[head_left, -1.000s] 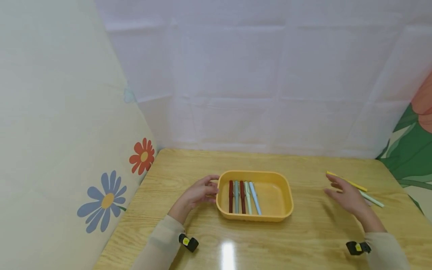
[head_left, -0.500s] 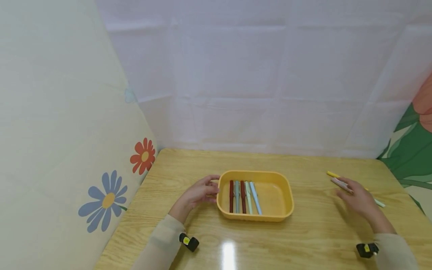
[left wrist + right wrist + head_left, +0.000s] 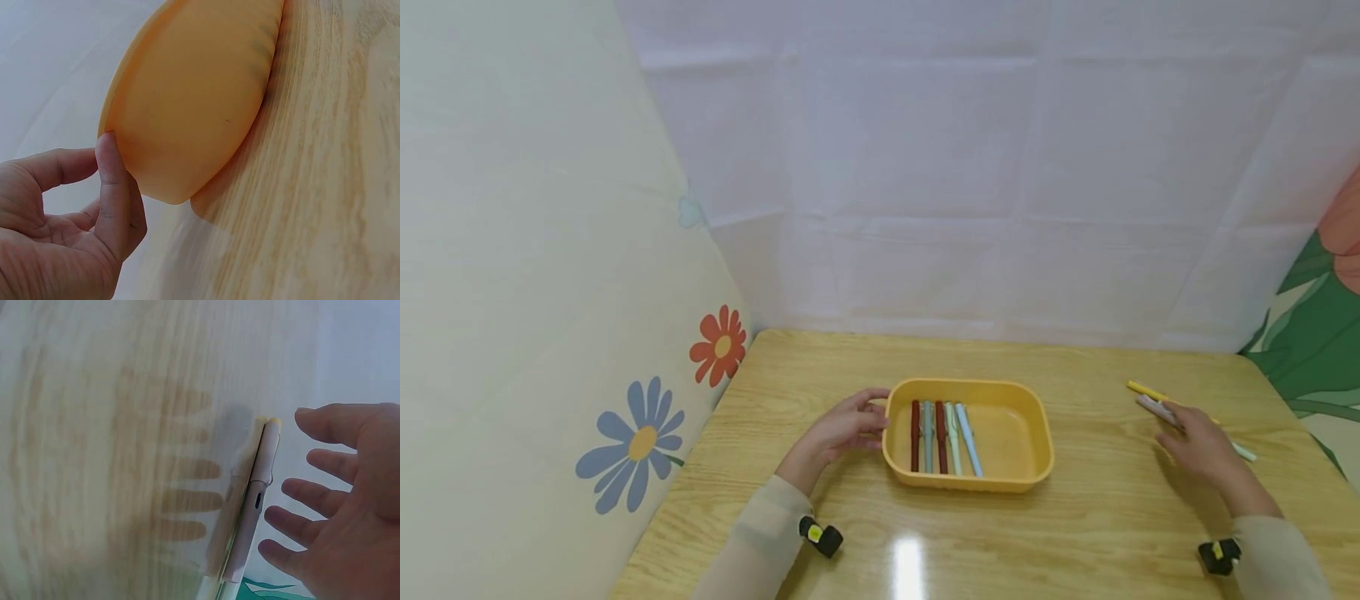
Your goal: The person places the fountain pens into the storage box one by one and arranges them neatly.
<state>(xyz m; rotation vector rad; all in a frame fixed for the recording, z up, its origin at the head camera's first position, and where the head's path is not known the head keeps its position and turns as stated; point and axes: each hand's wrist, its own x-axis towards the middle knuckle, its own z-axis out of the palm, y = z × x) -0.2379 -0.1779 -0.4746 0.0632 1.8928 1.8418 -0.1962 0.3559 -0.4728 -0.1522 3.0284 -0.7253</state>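
Observation:
My left hand pinches the left rim of a yellow plastic tray; the left wrist view shows the hand with its fingertips on the rim and outer wall. Inside the tray, pens lie side by side at the left: two dark red, among them one, a grey-green pen, a pale green pen and a light blue pen. Far to the right, my right hand hovers with fingers spread beside a pale pinkish pen. In the right wrist view this pen lies just off the fingertips.
Behind the right hand lies a yellow pen. A pale green pen shows its end past the hand. The wooden table meets a white cloth backdrop at the back and flowered walls at both sides.
My right hand has moved right and slightly down over the loose pens, bringing the pinkish pen into view by its fingertips. The left hand and tray have stayed put.

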